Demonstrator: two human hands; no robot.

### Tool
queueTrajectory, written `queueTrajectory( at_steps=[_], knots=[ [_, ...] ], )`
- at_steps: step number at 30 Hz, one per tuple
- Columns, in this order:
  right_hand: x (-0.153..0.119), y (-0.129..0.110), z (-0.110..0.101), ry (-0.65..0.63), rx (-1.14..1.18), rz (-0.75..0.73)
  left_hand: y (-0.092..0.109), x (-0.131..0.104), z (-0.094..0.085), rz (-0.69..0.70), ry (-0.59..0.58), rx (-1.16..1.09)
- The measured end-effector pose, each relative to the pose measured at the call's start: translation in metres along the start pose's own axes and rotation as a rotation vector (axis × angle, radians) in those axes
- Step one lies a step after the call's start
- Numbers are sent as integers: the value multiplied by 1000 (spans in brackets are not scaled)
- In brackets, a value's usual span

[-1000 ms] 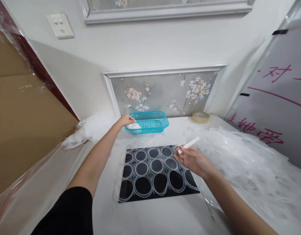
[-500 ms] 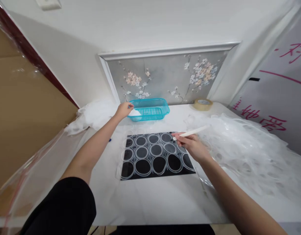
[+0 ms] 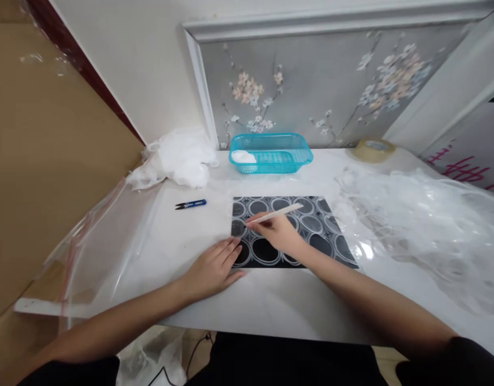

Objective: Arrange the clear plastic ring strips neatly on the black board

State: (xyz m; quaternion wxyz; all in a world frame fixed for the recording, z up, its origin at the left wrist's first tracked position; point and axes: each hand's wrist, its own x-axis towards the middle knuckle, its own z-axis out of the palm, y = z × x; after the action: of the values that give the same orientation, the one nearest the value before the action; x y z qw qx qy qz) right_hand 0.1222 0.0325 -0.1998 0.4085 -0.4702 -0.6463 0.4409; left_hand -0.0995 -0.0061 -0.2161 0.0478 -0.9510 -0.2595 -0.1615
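Observation:
A black sheet (image 3: 267,251) under a see-through layer with pale rings lies on the white table. My right hand (image 3: 277,230) pinches a slim white tool (image 3: 285,210), its tip down at the sheet's left part. Flat on the sheet's lower left corner rests my left hand (image 3: 217,265), fingers stretched out and holding nothing. Beyond the sheet stands a turquoise basket (image 3: 303,156) with a white piece (image 3: 244,156) in its left end.
Blue snips (image 3: 191,204) lie left of the sheet, with a white bundle (image 3: 182,158) behind them. At the back right is a tape roll (image 3: 373,150). Crumpled translucent ringed material (image 3: 424,225) covers the right side; a clear plastic bag (image 3: 106,252) lies left.
My left hand has left the basket and come down to the sheet's corner. The right hand has moved left across the sheet with the white tool. The view has shifted, showing the snips fully.

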Motion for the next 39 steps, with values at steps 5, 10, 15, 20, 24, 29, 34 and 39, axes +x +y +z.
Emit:
queueTrajectory(
  at_steps=[5, 10, 15, 20, 24, 29, 34, 39],
  knots=[
    [10, 8, 33, -30, -125, -22, -3, -9, 10, 11, -3, 19],
    [5, 17, 38, -12, -137, -17, -1, -12, 10, -16, -46, -40],
    [4, 19, 36, -15, -151, -20, 0, -10, 8, -67, -62, -195],
    [-4, 19, 39, -59, -264, -162, -1, -10, 10, -89, -80, -205],
    [-3, 17, 36, -178, -402, -406, -2, -9, 9, -131, -83, -277],
    [26, 0, -15, 226, -528, -338, -2, -10, 5, -159, -135, -301],
    [5, 0, -36, 313, -554, -287, -3, -11, 4, -111, -61, -220],
    [-31, 30, -4, 159, -299, -107, 4, 4, 1, 30, -32, -87]
  ],
)
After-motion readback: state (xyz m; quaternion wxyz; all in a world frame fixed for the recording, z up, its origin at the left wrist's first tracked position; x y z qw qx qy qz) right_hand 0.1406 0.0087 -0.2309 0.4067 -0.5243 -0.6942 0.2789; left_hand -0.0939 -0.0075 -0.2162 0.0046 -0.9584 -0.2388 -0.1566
